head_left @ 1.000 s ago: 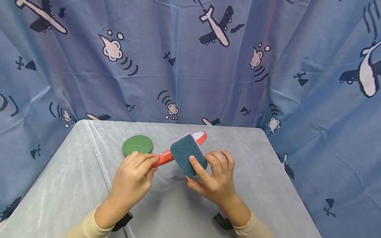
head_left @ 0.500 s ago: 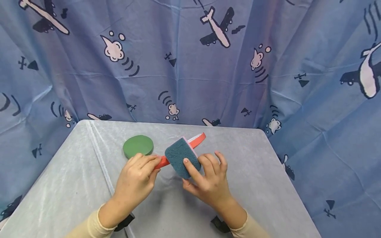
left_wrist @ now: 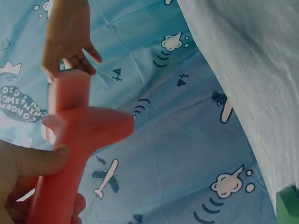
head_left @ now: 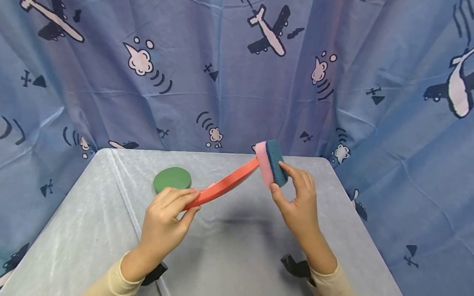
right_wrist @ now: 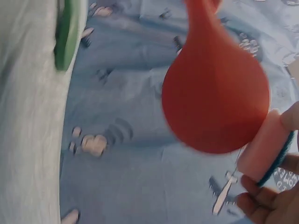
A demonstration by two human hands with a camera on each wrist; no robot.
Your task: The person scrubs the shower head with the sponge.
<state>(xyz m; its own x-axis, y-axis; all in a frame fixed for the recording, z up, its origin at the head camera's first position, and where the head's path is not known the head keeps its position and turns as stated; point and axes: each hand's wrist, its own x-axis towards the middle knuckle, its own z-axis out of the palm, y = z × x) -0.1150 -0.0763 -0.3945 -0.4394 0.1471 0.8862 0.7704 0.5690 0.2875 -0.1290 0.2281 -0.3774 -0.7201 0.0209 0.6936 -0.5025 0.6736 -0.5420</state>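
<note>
A red paddle-shaped tool (head_left: 226,183) with a round head and a narrower handle is held up above the table. My left hand (head_left: 166,222) pinches its handle between thumb and fingers. My right hand (head_left: 298,201) grips a pink-and-teal scouring sponge (head_left: 264,164) by its sides, pink face towards the tool. In the right wrist view the pink sponge face (right_wrist: 261,149) meets the rim of the round red head (right_wrist: 217,102). The head's other face is turned away.
A green disc (head_left: 172,180) lies on the grey cloth-covered table (head_left: 237,263), just beyond my left hand. Behind the table hangs a blue curtain (head_left: 229,94) with printed planes. Black wrist straps (head_left: 296,266) sit at my sleeves.
My right hand has taken the sponge off the tool's middle, out to the right and up to its far end, turning it edge-on. The tool has tilted, its red back now showing.
</note>
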